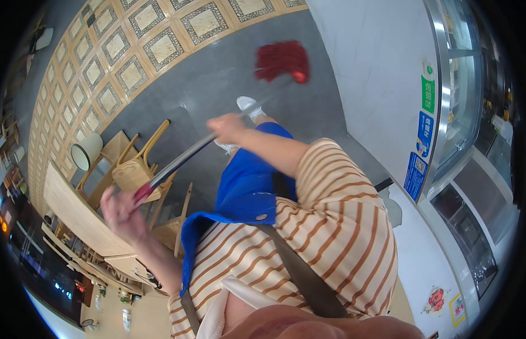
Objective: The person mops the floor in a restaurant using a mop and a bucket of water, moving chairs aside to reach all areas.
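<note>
A mop with a dark red shaggy head spans the view on a slant, its metal handle running down to a pinkish-red grip end. My left hand is around that grip end, somewhat blurred. Farther along the shaft, my right hand is closed on the handle. The mop head is blurred over the grey floor, ahead of my white shoe; whether it touches the floor I cannot tell.
Wooden chairs and a pale wooden table stand close on my left, beside a white bin. A white counter with a glass display case runs along my right. Patterned tiles border the grey floor.
</note>
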`<state>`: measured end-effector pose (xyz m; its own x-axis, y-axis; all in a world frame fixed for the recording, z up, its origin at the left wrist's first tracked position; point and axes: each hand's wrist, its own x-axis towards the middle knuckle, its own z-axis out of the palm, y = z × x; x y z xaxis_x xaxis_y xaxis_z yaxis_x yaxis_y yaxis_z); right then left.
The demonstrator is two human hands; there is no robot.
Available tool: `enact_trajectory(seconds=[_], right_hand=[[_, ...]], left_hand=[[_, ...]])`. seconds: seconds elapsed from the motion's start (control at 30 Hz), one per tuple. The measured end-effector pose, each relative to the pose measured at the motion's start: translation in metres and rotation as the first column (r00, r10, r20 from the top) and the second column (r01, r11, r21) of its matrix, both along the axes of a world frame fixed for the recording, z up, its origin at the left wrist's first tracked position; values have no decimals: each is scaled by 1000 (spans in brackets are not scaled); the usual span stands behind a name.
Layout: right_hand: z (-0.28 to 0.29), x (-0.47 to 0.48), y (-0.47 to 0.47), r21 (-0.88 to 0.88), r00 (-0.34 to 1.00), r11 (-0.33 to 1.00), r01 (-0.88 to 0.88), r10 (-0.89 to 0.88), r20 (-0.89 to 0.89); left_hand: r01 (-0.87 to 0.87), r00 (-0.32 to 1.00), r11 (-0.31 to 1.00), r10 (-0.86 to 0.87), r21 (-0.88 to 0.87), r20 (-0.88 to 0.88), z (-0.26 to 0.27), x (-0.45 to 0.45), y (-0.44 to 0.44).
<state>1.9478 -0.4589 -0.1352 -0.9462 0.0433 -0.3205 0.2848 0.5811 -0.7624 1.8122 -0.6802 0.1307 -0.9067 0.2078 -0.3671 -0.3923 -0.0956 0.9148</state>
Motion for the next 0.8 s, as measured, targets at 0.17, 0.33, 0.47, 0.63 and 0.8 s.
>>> enact_trajectory(seconds=[0.17, 0.33, 0.47, 0.63, 0.8], right_hand=[[-36, 63, 65, 211, 995, 972, 103, -96, -39], [-5, -18, -14, -7, 929, 999, -35, 30, -369], [26, -65, -120, -144, 785, 916, -374, 230, -575], [49, -106, -235, -144, 555, 618, -773, 549, -625], [42, -137, -306, 16, 351, 392, -920, 841, -411]], left_hand=[[121, 983, 969, -148, 215, 113, -49, 26, 75], [-166, 986, 983, 167, 73, -5, 17, 17, -14], [-465, 865, 885, 462, 33, -195, 89, 94, -98], [-626, 733, 763, 505, -161, -455, 120, 184, -110], [-739, 672, 568, 574, -363, -469, 78, 213, -87]])
